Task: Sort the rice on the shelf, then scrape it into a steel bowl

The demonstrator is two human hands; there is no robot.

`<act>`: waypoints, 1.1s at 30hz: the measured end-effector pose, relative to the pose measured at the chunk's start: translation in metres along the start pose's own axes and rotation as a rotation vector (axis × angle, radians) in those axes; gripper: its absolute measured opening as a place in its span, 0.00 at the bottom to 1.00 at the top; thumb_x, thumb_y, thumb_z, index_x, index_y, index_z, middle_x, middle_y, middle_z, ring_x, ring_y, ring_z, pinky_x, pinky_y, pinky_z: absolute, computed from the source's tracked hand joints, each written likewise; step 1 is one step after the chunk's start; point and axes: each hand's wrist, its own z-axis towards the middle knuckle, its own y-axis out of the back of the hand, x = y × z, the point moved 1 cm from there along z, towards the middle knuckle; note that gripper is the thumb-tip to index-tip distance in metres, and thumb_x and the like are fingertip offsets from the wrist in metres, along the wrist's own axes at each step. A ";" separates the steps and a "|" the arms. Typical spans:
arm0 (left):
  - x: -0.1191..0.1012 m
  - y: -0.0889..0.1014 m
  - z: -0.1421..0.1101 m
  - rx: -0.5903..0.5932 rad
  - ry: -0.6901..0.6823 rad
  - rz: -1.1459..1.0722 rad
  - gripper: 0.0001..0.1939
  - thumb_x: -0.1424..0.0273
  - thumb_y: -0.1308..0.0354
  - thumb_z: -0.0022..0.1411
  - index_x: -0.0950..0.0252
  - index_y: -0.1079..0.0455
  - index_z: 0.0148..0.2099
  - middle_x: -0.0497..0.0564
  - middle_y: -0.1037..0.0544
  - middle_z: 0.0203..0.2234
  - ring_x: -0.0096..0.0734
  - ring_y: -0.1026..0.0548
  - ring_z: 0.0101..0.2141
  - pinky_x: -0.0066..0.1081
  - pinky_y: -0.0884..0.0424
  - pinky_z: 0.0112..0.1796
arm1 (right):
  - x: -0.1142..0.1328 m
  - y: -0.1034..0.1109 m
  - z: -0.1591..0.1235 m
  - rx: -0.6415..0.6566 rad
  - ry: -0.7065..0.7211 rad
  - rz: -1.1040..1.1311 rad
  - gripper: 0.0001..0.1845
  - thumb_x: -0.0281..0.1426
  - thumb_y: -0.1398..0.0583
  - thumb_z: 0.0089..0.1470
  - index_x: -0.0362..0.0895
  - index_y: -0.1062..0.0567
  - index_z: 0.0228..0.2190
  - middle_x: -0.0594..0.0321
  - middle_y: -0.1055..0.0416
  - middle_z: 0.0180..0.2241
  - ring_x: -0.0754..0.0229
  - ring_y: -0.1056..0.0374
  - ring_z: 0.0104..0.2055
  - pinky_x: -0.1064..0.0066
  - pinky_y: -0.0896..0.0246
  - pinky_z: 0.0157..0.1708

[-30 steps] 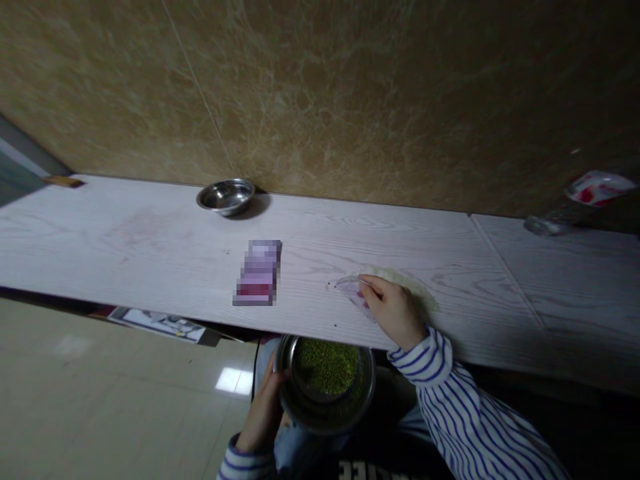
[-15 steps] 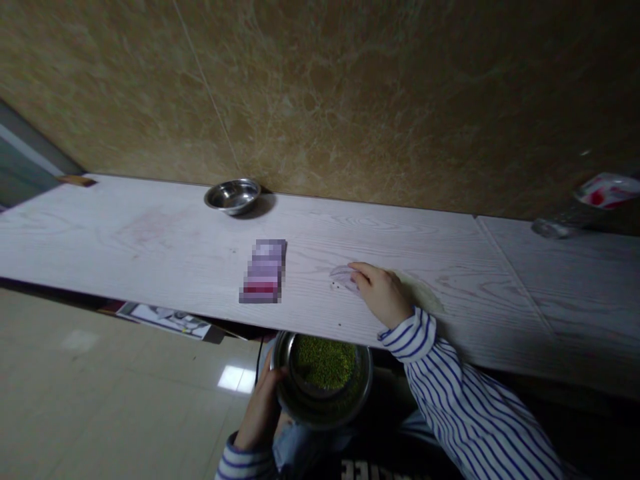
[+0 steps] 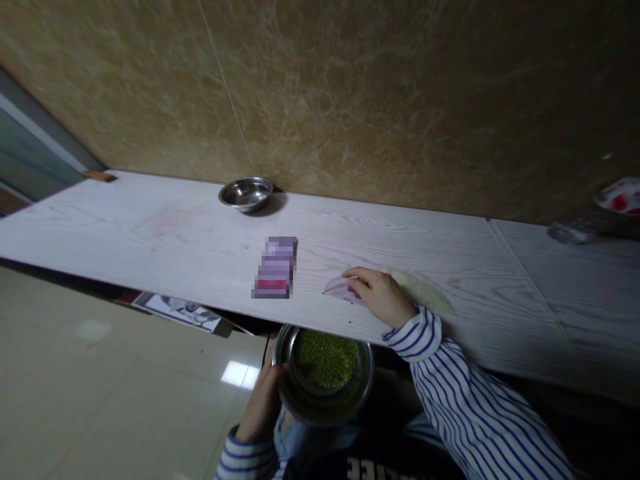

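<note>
Below the counter's front edge, my left hand grips the left rim of a steel bowl. Small green beans, like mung beans, lie inside it. Over the counter, my right hand pinches a thin, see-through, pale purple piece with a curved edge, low against the surface. Its exact kind is unclear. A few dark specks dot the wood near it. Behind my right hand, partly covered, lies a flat pale greenish patch that I cannot identify.
A small steel bowl stands near the wall. A blurred-out purple and red flat object lies mid-counter. At the far right, a clear bottle with a red-and-white label lies against the wall. An open drawer juts out below the counter.
My right hand and the thin piece have shifted slightly left along the counter. The whole view has moved a little; my left hand still holds the bowl.
</note>
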 end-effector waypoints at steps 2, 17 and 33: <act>-0.006 -0.004 -0.001 -0.006 0.032 -0.038 0.31 0.65 0.39 0.58 0.59 0.30 0.65 0.53 0.29 0.66 0.51 0.42 0.70 0.48 0.51 0.69 | 0.003 -0.001 -0.004 0.036 0.015 0.018 0.15 0.26 0.41 0.59 0.48 0.16 0.42 0.63 0.18 0.29 0.59 0.23 0.31 0.67 0.29 0.40; -0.006 -0.007 -0.009 -0.021 0.037 -0.047 0.29 0.66 0.42 0.60 0.59 0.28 0.64 0.52 0.25 0.63 0.53 0.39 0.68 0.48 0.47 0.68 | 0.011 -0.016 -0.010 -0.021 -0.018 0.171 0.14 0.27 0.41 0.61 0.46 0.16 0.44 0.58 0.17 0.34 0.59 0.22 0.33 0.67 0.28 0.37; -0.024 0.020 -0.017 -0.097 -0.018 -0.074 0.32 0.64 0.39 0.56 0.58 0.30 0.64 0.51 0.22 0.59 0.55 0.34 0.65 0.48 0.39 0.64 | 0.043 -0.045 -0.003 0.432 0.103 0.258 0.14 0.23 0.40 0.58 0.45 0.16 0.40 0.63 0.18 0.29 0.63 0.23 0.30 0.73 0.30 0.33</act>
